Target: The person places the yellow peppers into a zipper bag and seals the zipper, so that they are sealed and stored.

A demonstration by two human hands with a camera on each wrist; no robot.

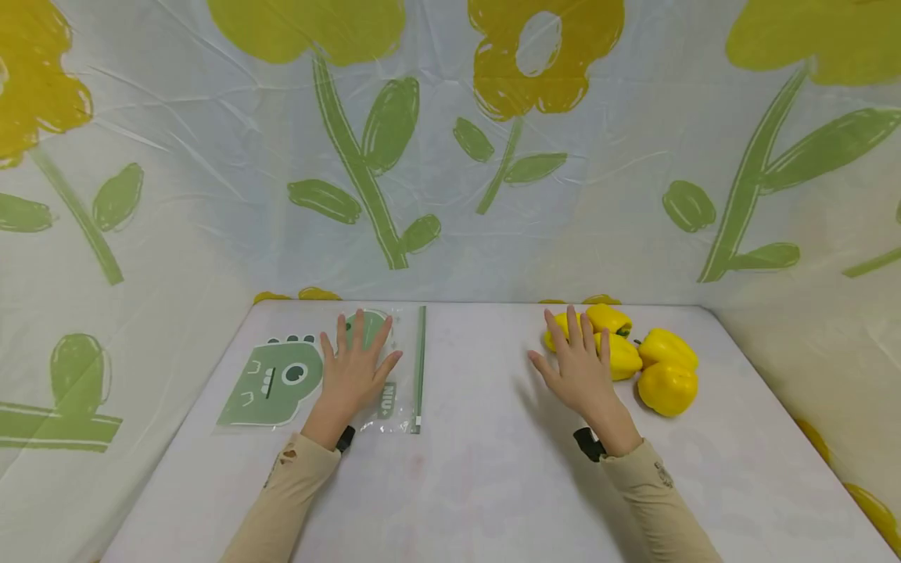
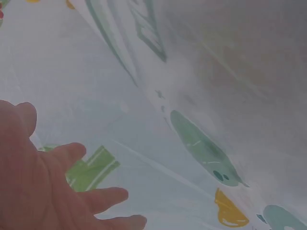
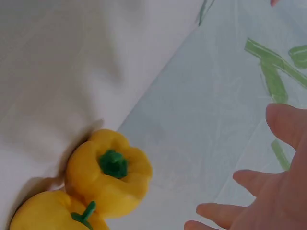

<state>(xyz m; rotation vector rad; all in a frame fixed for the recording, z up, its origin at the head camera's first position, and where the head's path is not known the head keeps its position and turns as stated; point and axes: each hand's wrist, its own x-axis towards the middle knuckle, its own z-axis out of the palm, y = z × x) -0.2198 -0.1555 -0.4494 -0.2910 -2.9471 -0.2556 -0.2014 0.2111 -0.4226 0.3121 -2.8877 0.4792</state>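
Note:
My left hand (image 1: 350,377) is spread flat above a clear zip bag (image 1: 403,336) with a green cartoon monster print, overlapping its middle in the head view. The bag lies flat with its green slider strip along the right side. Fingers spread too, my right hand (image 1: 580,374) hovers beside a cluster of yellow bell peppers (image 1: 667,389) and partly covers some of them. In the right wrist view, two yellow peppers (image 3: 109,184) with green stems stand below and left of the fingers. Neither hand holds anything.
A white table (image 1: 472,485) carries the bag at left and the peppers at right. Behind and at both sides hangs a pale curtain (image 1: 605,211) printed with yellow flowers and green leaves. Dark bands sit on both wrists.

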